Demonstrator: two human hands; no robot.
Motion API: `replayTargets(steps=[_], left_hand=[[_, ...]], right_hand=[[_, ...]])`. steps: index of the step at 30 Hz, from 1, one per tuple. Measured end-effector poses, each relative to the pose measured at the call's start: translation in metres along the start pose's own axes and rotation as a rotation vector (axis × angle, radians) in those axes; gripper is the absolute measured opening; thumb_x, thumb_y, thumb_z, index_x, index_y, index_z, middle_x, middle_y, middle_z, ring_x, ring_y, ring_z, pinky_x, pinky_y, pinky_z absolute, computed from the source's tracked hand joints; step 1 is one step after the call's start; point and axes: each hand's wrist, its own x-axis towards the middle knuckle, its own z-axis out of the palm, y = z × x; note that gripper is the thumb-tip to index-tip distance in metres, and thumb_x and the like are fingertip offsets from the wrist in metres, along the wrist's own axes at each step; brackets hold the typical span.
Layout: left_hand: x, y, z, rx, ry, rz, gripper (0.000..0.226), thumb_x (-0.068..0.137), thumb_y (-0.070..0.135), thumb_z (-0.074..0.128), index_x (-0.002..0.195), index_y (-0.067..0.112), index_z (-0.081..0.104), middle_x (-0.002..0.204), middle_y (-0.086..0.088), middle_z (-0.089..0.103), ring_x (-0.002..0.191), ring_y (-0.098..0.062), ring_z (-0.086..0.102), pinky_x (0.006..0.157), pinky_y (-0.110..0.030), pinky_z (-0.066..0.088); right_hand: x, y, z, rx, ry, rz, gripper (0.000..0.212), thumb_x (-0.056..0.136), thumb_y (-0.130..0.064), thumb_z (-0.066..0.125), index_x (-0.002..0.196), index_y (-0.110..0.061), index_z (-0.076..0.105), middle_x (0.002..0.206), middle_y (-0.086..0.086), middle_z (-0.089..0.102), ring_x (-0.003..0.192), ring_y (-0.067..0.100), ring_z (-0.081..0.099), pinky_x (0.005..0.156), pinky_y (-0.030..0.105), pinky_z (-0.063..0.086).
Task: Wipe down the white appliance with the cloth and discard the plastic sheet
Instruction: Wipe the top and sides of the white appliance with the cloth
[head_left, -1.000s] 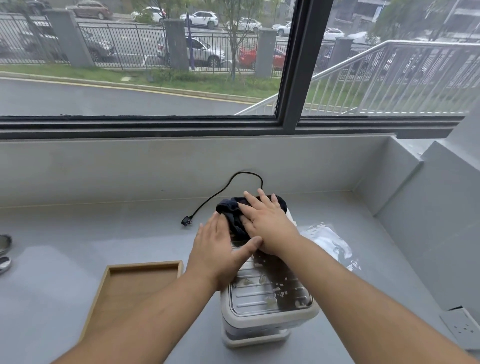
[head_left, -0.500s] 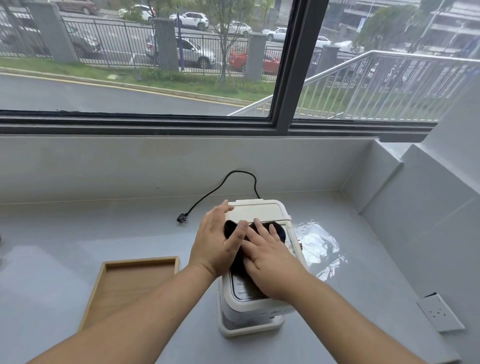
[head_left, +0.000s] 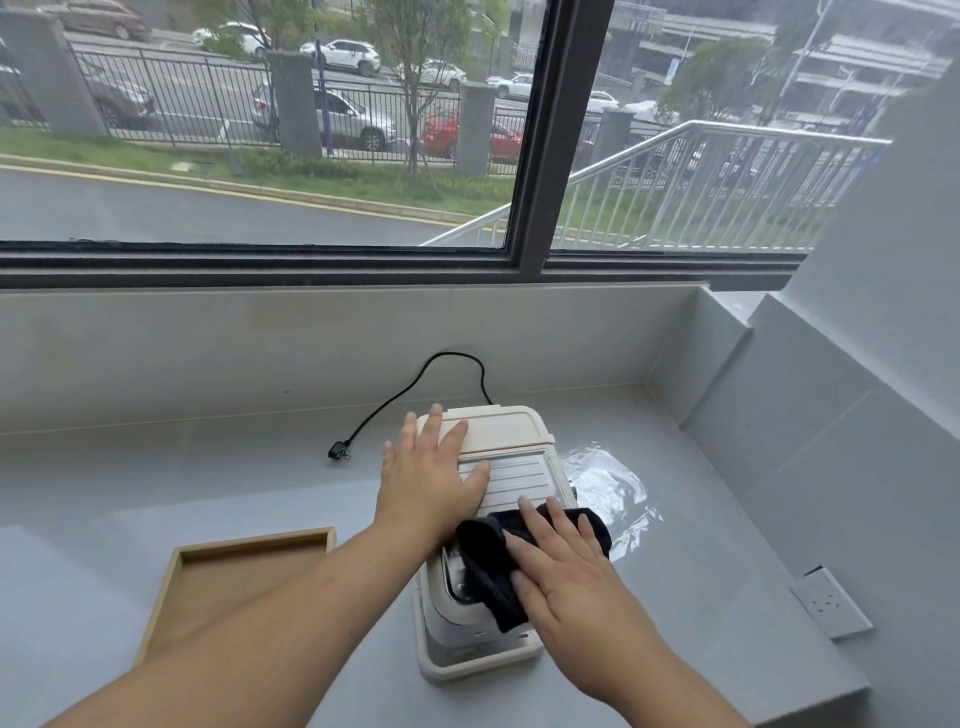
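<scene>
The white appliance (head_left: 511, 457) stands on the grey counter, its ribbed lid facing up. My left hand (head_left: 428, 480) lies flat on the lid's left side, fingers spread, holding nothing. A black cloth (head_left: 485, 558) drapes over the near front edge of the appliance. My right hand (head_left: 563, 569) presses flat on that cloth, fingers extended. The clear plastic sheet (head_left: 608, 483) lies crumpled on the counter just right of the appliance, untouched by either hand.
A black power cord with its plug (head_left: 340, 451) trails off the appliance's back toward the left. A shallow wooden tray (head_left: 228, 545) sits to the near left. A white wall socket (head_left: 831, 603) is on the right wall. The counter ends at walls behind and right.
My right hand has dragged the cloth from the far end of the lid down to the near front edge. My left hand stayed on the lid's left side.
</scene>
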Motion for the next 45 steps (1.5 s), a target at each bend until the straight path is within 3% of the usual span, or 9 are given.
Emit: replayTargets(steps=[8,12,14,17,23,28,33,38,45], left_hand=[[0.0,-0.004,0.001,-0.016,-0.005,0.009,0.071,0.101,0.064,0.04,0.165,0.035,0.026,0.179,0.005,0.0,0.163,-0.024,-0.009,0.131,-0.053,0.003],[-0.003,-0.006,0.001,-0.012,-0.016,0.024,0.071,0.098,0.056,0.014,0.165,0.035,0.021,0.178,0.006,-0.005,0.162,-0.023,-0.011,0.131,-0.053,0.011],[-0.002,-0.007,0.002,-0.014,-0.016,0.027,0.067,0.1,0.047,0.025,0.165,0.035,0.02,0.178,0.007,-0.005,0.162,-0.022,-0.012,0.131,-0.05,0.012],[0.001,-0.007,0.004,-0.064,0.017,0.019,0.063,0.102,0.035,0.037,0.164,0.037,0.026,0.178,0.008,0.001,0.162,-0.02,-0.008,0.128,-0.049,0.019],[0.003,-0.003,0.002,-0.136,0.054,0.015,0.056,0.103,0.043,0.029,0.159,0.04,0.033,0.177,0.008,0.013,0.162,-0.02,0.0,0.128,-0.047,0.022],[0.001,0.0,0.0,-0.143,0.143,0.045,0.052,0.107,0.035,0.032,0.158,0.029,0.04,0.164,0.007,0.041,0.16,-0.028,0.018,0.129,-0.052,0.018],[-0.003,0.002,-0.003,-0.275,0.234,-0.082,0.051,0.109,0.031,0.038,0.157,0.015,0.041,0.161,-0.006,0.047,0.155,-0.025,0.031,0.127,-0.051,0.022],[-0.011,0.003,-0.005,-0.412,0.356,-0.117,0.066,0.1,0.052,0.031,0.157,0.022,0.041,0.167,-0.002,0.04,0.152,-0.021,0.033,0.126,-0.044,0.027],[-0.01,-0.007,-0.003,-0.394,0.216,0.051,0.075,0.089,0.065,0.029,0.146,0.025,0.059,0.159,0.002,0.052,0.156,-0.021,0.028,0.128,-0.041,0.021]], right_hand=[[0.026,0.004,0.001,-0.023,0.049,0.098,0.053,0.111,-0.04,0.024,0.163,-0.045,0.018,0.175,-0.009,-0.004,0.159,0.014,-0.017,0.122,0.032,-0.021],[0.055,0.013,-0.003,-0.015,0.084,0.106,0.053,0.11,-0.037,0.026,0.162,-0.044,0.02,0.176,-0.006,0.001,0.16,0.019,-0.011,0.125,0.038,-0.014],[0.074,0.016,-0.006,-0.035,0.099,0.095,0.054,0.11,-0.035,0.028,0.162,-0.043,0.021,0.176,-0.003,0.004,0.16,0.022,-0.007,0.127,0.042,-0.008],[0.101,0.02,-0.01,-0.052,0.099,0.082,0.054,0.11,-0.035,0.028,0.162,-0.042,0.021,0.176,0.001,0.005,0.161,0.027,-0.004,0.128,0.046,-0.004],[0.142,0.022,-0.013,-0.085,0.108,0.069,0.053,0.109,-0.037,0.027,0.162,-0.038,0.023,0.175,0.004,0.011,0.16,0.032,0.0,0.128,0.051,0.0],[0.166,0.022,-0.018,-0.101,0.084,0.021,0.053,0.109,-0.038,0.026,0.162,-0.039,0.022,0.175,0.004,0.012,0.161,0.031,-0.001,0.128,0.051,-0.004],[0.183,-0.004,-0.012,-0.081,0.065,-0.055,0.054,0.109,-0.042,0.025,0.163,-0.04,0.021,0.176,0.004,0.008,0.161,0.031,-0.006,0.127,0.051,-0.008],[0.173,-0.016,0.001,-0.127,0.018,-0.196,0.061,0.107,-0.039,0.033,0.165,-0.03,0.019,0.176,0.001,-0.001,0.16,0.029,-0.014,0.127,0.05,-0.012],[0.127,-0.018,-0.003,-0.104,-0.042,-0.255,0.069,0.104,-0.026,0.034,0.167,-0.025,0.006,0.176,0.003,0.003,0.159,0.025,-0.02,0.127,0.048,-0.014]])
